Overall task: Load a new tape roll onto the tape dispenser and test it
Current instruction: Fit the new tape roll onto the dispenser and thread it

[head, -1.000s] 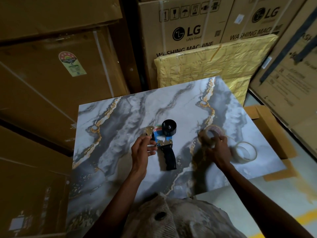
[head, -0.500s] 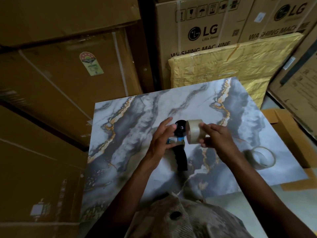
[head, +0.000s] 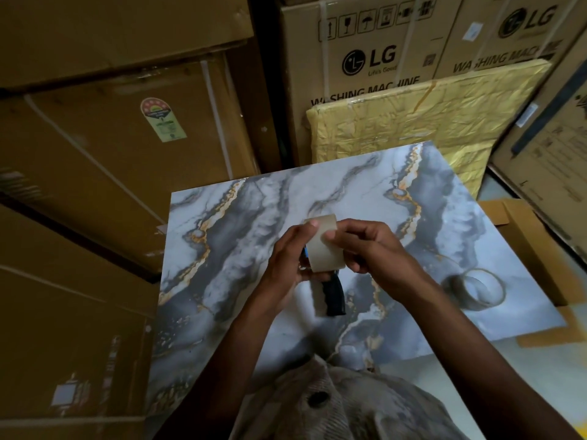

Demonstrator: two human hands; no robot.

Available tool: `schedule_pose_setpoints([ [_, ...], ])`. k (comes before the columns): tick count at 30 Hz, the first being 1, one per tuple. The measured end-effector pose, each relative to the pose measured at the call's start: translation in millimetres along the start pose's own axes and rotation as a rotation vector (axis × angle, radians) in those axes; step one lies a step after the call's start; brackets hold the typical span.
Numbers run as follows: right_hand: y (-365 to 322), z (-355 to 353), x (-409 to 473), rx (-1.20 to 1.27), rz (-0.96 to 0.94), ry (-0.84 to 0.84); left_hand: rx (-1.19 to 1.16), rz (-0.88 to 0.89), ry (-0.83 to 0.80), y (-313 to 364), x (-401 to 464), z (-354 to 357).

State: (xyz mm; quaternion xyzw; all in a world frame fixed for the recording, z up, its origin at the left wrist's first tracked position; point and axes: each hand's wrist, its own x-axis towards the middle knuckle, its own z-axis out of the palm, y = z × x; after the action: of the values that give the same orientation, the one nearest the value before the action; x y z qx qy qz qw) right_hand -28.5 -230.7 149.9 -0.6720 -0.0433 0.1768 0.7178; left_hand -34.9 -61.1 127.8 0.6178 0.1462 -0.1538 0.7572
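Your left hand (head: 286, 265) and right hand (head: 368, 249) both grip the tape roll (head: 324, 246) over the marbled tabletop (head: 254, 217). Cardboard boxes (head: 365, 58) crowd the far side.

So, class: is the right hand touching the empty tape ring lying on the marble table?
Apart. The head view shows the right hand on the tape roll, with bare marble before the empty ring.

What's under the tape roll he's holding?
Below the tape roll the dispenser's black handle sticks out over the marble tabletop. Its spool and blade are covered by roll and hands.
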Motion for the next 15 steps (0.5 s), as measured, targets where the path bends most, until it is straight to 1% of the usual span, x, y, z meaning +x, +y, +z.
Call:
schedule_pose_setpoints([
  [3,-4.0,-1.0,-1.9,-0.033,-0.029,-0.052,0.015,-0.051,-0.015,0.4,0.6,-0.3],
  [9,-0.6,1.9,1.2,-0.038,-0.012,0.004,0.008,-0.091,0.014,0.8,1.1,-3.6],
  [15,2.4,4.6,3.5,0.033,0.004,0.04,-0.015,-0.052,-0.112,3.8,-4.7,-2.3],
])
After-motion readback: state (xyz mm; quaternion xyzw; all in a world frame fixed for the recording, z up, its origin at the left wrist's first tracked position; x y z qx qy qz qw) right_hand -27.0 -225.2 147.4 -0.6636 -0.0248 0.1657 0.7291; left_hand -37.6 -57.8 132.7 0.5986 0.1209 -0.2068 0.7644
